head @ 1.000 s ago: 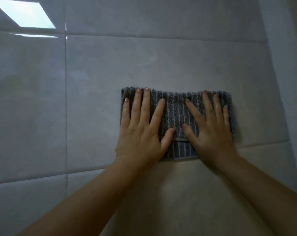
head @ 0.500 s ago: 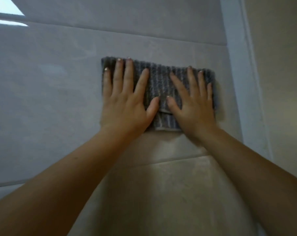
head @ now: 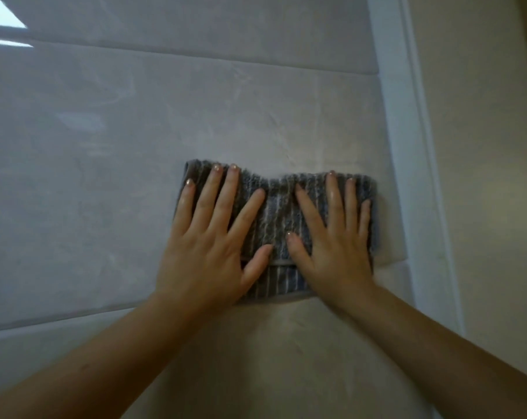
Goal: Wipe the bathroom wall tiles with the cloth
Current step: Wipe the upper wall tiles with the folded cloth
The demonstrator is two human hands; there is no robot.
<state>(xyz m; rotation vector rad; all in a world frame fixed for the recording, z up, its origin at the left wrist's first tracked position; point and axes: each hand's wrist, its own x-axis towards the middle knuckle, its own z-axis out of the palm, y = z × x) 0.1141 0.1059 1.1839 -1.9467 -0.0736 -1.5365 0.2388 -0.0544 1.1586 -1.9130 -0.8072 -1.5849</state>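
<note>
Both palms flat on the wall here: the left hand (head: 209,246) and the right hand (head: 331,237) are spread wide, fingers apart, pressing a folded grey ribbed cloth (head: 278,219) against the glossy wall tile (head: 105,176). Neither hand pinches or grasps it; open palms alone pin it to the surface. The cloth sits toward the right of the tile, low down, its bottom hem about level with the grout line (head: 59,320) below, its right edge just beside the white corner trim (head: 407,146).

It looks like soft, light terry, folded double, and already the top edge dips between the two hands, so it bunches readily. On slick tile I'd judge it slides easily; pressure through the palms, spread toward the outer corners, should keep it flat.

Around it: faint swirls and streaks on the tile above and to the left, a bright window reflection (head: 2,28) at the upper left, a plain wall (head: 483,176) beyond the trim. That trim is the obstacle, blocking any stroke farther right; the open room is left and up.
</note>
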